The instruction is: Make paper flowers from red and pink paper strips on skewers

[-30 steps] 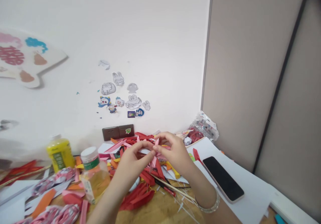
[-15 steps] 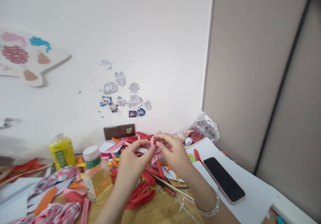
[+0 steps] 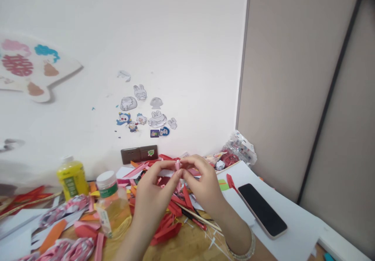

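Note:
Between the fingertips of both hands is a small strip of pink paper (image 3: pixel 177 164), mostly covered by the fingers. My left hand (image 3: pixel 158 183) pinches it from the left with thumb and forefinger. From the right, my right hand (image 3: pixel 199 179) closes on it in the same way, a silvery bracelet (image 3: pixel 247 251) round the wrist. The two thumbs almost meet beneath the paper. Under and behind the hands lies a heap of folded red paper pieces (image 3: pixel 168 229), mixed with pink and orange ones.
A clear jar (image 3: pixel 113 206) with a white lid and a yellow bottle (image 3: pixel 72 178) stand left. At right a black phone (image 3: pixel 262 210) lies on white paper (image 3: pixel 295 237). Thin wooden sticks (image 3: pixel 202 217) rest below the hands. A brown socket plate (image 3: pixel 139 154) sits on the wall.
The fingers have shifted around the pink paper, and less of it shows now. Both thumbs have come closer together; the hands stay in nearly the same place.

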The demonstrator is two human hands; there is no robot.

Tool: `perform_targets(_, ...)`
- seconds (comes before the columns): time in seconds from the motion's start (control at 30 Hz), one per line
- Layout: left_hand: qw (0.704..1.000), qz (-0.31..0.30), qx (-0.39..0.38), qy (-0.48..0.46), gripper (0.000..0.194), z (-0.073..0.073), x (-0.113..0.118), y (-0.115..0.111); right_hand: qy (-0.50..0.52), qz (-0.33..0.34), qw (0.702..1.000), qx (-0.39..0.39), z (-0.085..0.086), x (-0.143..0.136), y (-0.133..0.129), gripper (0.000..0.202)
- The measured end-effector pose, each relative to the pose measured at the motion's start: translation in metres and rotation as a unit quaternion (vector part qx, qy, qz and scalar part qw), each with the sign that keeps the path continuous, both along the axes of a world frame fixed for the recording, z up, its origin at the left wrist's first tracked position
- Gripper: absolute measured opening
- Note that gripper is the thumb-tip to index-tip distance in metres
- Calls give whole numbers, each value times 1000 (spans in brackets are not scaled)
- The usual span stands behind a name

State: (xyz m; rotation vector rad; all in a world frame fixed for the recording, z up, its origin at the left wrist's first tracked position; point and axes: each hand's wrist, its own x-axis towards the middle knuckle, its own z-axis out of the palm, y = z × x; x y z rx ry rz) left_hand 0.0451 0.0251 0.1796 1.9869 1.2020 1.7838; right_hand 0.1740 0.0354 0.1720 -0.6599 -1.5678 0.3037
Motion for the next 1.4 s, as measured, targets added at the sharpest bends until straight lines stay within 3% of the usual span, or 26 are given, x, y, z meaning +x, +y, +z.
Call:
perform_targets(0.2,996,-12,80,34,8,-2,-3,-3,-9,-18,994,105,3,3,-4,19)
perform_targets(0.53,971,-8,199,131,8,0,-8,-3,-60,-2,984,169,4,12,-3,16)
perform_targets(0.93,964,-5,239,114,15,-2,-8,-2,-64,-18,981,181,3,12,-5,14)
perform_targets(1.4,953,-23,254,163,17,8,-10,-9,-91,-21,968,234,6,13,-8,17)
